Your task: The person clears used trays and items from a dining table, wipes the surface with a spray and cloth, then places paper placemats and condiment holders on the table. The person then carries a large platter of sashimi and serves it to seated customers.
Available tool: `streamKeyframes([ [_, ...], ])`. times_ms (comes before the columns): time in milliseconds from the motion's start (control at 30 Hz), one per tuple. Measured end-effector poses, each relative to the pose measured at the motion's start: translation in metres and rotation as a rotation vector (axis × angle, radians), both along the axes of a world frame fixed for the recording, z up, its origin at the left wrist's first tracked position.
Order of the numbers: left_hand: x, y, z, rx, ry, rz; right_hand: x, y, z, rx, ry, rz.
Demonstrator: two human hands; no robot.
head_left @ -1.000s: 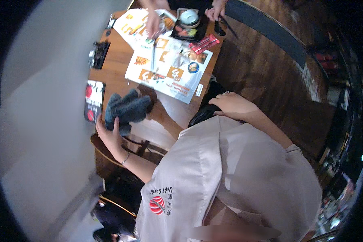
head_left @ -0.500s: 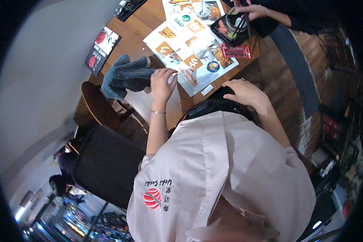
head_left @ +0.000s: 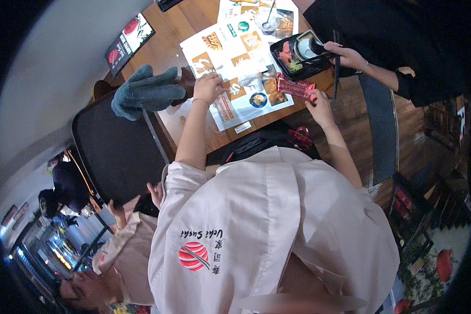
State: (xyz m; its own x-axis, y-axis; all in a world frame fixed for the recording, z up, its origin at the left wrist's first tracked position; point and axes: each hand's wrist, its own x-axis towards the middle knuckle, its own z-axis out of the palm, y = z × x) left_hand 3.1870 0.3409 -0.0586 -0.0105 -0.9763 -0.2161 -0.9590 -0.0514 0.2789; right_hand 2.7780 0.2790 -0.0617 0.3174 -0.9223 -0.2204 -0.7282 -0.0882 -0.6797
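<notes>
Head view: left hand [head_left: 209,89] over printed sheets [head_left: 251,60], right hand [head_left: 322,111] at red packets [head_left: 294,87].
Clock read from picture centre. Dark booklet [head_left: 130,43] near 10:30, at the left edge of the wooden worktop [head_left: 167,26]. Grey-blue soft bundle [head_left: 144,93] at 10, its support unclear. Left hand at 11, just right of the bundle, palm down, fingers slightly bent; cannot tell if gripping. Sheets around 12, overlapping. Packets past 1, over the sheets' right edge, just below a black tray [head_left: 277,60] of pink and green food. Right hand at 2, fingers half-curled, tips at the packets' right end; pinch or touch, cannot tell. Another person's hand [head_left: 348,56] at 1:30, beside the tray.
</notes>
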Motion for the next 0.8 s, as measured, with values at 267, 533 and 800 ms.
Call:
streamKeyframes([
  [267, -0.042, -0.001, 0.000, -0.038, 0.048, 0.061, -0.003, -0.043, -0.041, 0.023, 0.002, -0.090],
  [533, -0.044, 0.046, 0.010, -0.292, 0.211, 0.408, -0.010, -0.048, -0.050, 0.155, 0.013, 0.049],
  [800, -0.035, 0.165, -0.026, -0.292, 0.746, 0.993, 0.014, -0.023, 0.015, 0.360, -0.390, 0.273],
])
